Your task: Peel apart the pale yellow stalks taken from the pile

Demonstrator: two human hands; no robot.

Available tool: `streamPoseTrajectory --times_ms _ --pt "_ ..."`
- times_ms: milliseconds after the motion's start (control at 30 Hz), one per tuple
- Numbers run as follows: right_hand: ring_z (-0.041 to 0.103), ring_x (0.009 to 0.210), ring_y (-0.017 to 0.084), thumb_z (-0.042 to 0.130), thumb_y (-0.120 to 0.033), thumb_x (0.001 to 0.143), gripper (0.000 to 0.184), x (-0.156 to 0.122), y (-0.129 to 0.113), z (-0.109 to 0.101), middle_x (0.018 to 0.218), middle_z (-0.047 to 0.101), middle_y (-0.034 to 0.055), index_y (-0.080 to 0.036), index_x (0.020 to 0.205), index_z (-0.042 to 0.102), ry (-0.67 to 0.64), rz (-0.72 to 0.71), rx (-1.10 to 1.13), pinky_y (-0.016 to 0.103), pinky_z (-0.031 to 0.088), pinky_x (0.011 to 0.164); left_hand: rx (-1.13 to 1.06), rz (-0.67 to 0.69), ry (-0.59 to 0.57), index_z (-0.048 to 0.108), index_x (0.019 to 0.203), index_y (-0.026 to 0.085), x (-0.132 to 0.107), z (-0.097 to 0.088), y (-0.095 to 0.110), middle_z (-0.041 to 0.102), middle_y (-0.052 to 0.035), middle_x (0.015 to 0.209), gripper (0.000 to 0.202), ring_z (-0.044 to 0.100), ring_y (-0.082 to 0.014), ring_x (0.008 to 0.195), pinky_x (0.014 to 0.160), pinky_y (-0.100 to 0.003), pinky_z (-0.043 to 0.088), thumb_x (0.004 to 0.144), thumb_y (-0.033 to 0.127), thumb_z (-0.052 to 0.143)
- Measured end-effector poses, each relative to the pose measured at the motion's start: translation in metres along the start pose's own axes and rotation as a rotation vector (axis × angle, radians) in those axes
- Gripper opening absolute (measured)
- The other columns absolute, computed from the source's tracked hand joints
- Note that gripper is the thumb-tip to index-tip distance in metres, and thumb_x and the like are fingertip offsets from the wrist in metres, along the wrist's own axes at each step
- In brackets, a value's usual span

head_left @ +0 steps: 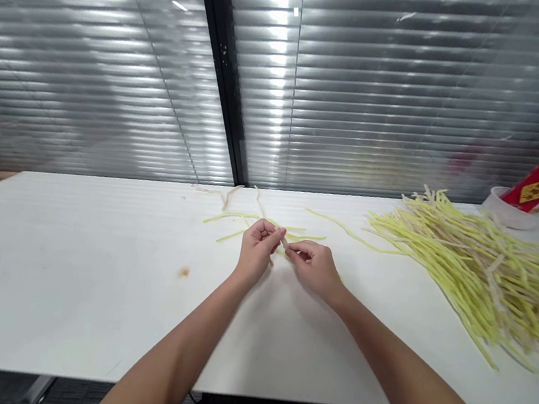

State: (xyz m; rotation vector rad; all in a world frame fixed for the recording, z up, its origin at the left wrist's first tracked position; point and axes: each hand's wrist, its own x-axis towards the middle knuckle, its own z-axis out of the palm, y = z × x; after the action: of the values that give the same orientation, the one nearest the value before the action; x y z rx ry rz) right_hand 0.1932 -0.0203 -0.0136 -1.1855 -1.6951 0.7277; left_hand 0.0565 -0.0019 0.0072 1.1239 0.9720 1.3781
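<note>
Above the middle of the table, my left hand (257, 248) and my right hand (314, 266) pinch a short pale beige strand (284, 242) between their fingertips. The fingers of both hands are closed, and a small gap separates the hands. Beneath and behind them, several thin yellow strands (233, 216) lie crossed on the table. Parts of these are hidden by my hands. One pale strand (259, 202) runs back from my left hand, and a few beige strands (227, 200) lie farther back. What the strands are made of is not clear.
On the right lies a large loose pile of yellow and beige strands (480, 272). Behind it, a clear plastic bowl (513, 213) stands by a red-labelled bottle (537, 183). The white table (87, 283) meets a glass partition with blinds (365, 95). A brown stain (183, 272) marks the tabletop.
</note>
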Motion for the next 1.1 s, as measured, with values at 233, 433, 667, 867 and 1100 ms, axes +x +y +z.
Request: streamPoseTrajectory --times_ms 233,433,667,867,1100 --pt "0.056 0.06 0.013 0.055 -0.021 0.078 0.016 0.0 0.0 -0.002 0.07 0.068 0.0011 -0.02 0.076 0.07 0.02 0.001 -0.032 0.024 0.041 0.055 -0.005 -0.022 -0.009 0.047 0.062 0.016 0.001 0.001 -0.002 0.042 0.0069 0.045 0.028 0.035 -0.0043 0.041 0.042 -0.019 0.022 0.067 0.033 0.07" --pt "0.057 0.061 0.014 0.056 -0.022 0.077 0.015 -0.001 0.002 0.0 0.076 0.069 0.0019 -0.02 0.079 0.07 0.111 0.048 -0.016 0.024 0.042 0.056 -0.092 -0.103 0.017 0.05 0.07 0.016 0.005 0.0 -0.002 0.045 0.0065 0.05 0.03 0.034 -0.0034 0.039 0.039 -0.018 0.021 0.066 0.038 0.07" --pt "0.056 0.06 0.013 0.057 -0.028 0.078 0.014 -0.008 0.002 0.007 0.077 0.07 0.0008 -0.023 0.08 0.07 0.024 0.022 -0.142 0.028 0.039 0.067 -0.475 -0.31 0.202 0.054 0.076 0.014 0.012 -0.006 0.001 0.05 0.0031 0.058 0.033 0.043 -0.0052 0.041 0.038 -0.018 0.027 0.066 0.044 0.066" --pt "0.053 0.064 0.011 0.049 -0.024 0.085 0.021 -0.013 -0.006 0.007 0.065 0.064 -0.003 -0.024 0.075 0.067 -0.089 -0.088 -0.384 0.03 0.023 0.073 -0.581 -0.375 0.303 0.054 0.069 0.014 0.013 -0.006 -0.003 0.05 0.0018 0.055 0.024 0.047 -0.0072 0.046 0.049 -0.02 0.038 0.068 0.036 0.065" --pt "0.051 0.066 0.011 0.045 -0.022 0.087 0.026 -0.012 -0.003 0.008 0.064 0.061 -0.0017 -0.02 0.067 0.063 -0.125 -0.126 -0.496 0.031 0.018 0.073 -0.513 -0.321 0.287 0.052 0.061 0.014 0.011 -0.001 -0.005 0.046 0.0041 0.053 0.016 0.044 -0.0056 0.048 0.051 -0.019 0.036 0.061 0.018 0.067"
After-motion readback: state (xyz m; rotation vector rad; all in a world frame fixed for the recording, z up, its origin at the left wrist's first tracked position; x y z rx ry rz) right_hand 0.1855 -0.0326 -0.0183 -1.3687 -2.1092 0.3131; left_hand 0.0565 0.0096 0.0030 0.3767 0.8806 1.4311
